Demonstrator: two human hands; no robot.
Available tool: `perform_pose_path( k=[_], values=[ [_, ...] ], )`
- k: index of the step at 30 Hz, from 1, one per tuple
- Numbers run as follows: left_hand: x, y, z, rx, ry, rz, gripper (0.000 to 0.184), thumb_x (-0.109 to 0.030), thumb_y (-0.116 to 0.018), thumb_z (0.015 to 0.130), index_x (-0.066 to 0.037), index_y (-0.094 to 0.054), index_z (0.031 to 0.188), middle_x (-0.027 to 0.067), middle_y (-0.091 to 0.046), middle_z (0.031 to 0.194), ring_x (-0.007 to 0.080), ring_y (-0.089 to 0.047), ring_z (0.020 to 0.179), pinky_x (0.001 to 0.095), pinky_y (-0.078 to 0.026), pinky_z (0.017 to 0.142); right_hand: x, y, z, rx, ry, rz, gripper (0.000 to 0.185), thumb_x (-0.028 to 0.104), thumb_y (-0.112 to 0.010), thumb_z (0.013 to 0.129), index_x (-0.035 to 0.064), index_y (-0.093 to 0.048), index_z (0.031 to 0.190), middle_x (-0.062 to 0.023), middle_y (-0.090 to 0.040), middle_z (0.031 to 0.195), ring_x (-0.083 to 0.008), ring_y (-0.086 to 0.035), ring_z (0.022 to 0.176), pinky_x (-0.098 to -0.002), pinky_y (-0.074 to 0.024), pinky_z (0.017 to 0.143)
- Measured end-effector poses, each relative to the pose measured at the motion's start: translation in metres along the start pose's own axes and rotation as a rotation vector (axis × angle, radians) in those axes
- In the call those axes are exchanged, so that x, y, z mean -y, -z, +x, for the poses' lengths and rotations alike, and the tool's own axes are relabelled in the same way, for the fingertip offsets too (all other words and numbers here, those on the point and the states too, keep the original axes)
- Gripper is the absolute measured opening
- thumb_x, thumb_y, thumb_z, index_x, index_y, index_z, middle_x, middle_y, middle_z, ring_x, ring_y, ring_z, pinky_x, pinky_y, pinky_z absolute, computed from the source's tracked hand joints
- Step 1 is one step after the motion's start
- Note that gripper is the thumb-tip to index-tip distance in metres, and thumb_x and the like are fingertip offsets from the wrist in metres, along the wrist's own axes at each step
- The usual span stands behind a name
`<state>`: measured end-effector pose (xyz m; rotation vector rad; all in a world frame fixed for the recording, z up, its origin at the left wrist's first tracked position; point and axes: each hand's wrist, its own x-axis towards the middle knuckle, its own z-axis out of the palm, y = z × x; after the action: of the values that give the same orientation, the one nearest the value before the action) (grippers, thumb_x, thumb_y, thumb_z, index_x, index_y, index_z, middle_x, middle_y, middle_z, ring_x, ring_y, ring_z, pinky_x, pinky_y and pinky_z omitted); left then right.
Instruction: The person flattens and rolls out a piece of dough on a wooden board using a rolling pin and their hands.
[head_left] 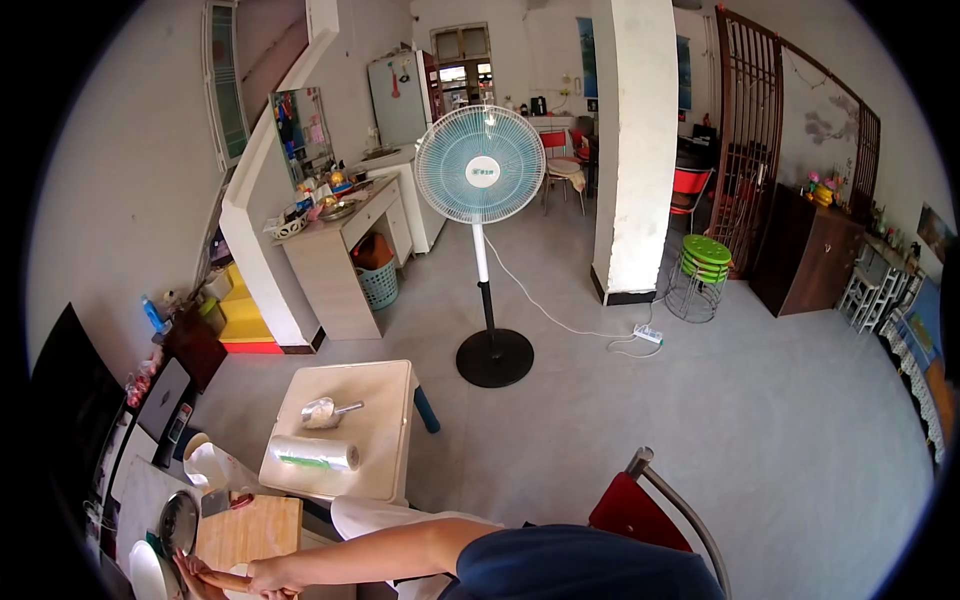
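Observation:
At the bottom left my right hand (268,576) is closed around a wooden rod that looks like a rolling pin (228,580), over the near part of a wooden board (252,530). My left hand (190,574) is at the rod's far end, its visible fingers stretched out, and the frame edge cuts off part of it. Just left of it stands a white bowl (148,572). A round dark metal plate or lid (180,522) lies beyond the fingers. A small grey box-like thing (214,502) sits at the board's far corner.
A cream table (340,385) carries a metal scoop (325,412) and a roll of clear plastic bags (315,453). Beyond it stands a fan (482,172), its cord running to a power strip (648,334). A red chair (635,515) is close on the right.

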<state>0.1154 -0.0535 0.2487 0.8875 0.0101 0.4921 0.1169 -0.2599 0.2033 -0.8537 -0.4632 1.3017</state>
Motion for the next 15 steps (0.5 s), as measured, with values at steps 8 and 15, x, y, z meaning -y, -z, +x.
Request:
perform_pose_path(
  k=[8,15],
  values=[
    [0.005,-0.005,0.004,0.006,0.024,0.029,0.027,-0.020,-0.066,0.097,-0.017,-0.051,0.074,-0.0049,-0.043,0.067,0.0092,-0.044,0.061,0.0227,-0.042,0.057,0.003,-0.030,-0.055,-0.198,0.300,-0.429,0.062,0.000,-0.050,0.085,0.0171,-0.042,0.144,-0.0049,-0.044,0.065,-0.0124,-0.040,0.040,-0.0308,-0.0299,0.033],
    [0.026,-0.016,-0.007,0.002,0.082,0.045,0.027,-0.021,-0.066,0.097,-0.017,-0.051,0.074,-0.0049,-0.044,0.067,0.0091,-0.044,0.061,0.0227,-0.042,0.057,-0.022,0.041,0.062,-0.399,1.025,-1.161,0.064,-0.005,-0.050,0.084,0.0027,-0.038,0.147,-0.0269,-0.067,0.108,-0.0374,-0.072,0.082,-0.0456,-0.0555,0.069]
  ],
)
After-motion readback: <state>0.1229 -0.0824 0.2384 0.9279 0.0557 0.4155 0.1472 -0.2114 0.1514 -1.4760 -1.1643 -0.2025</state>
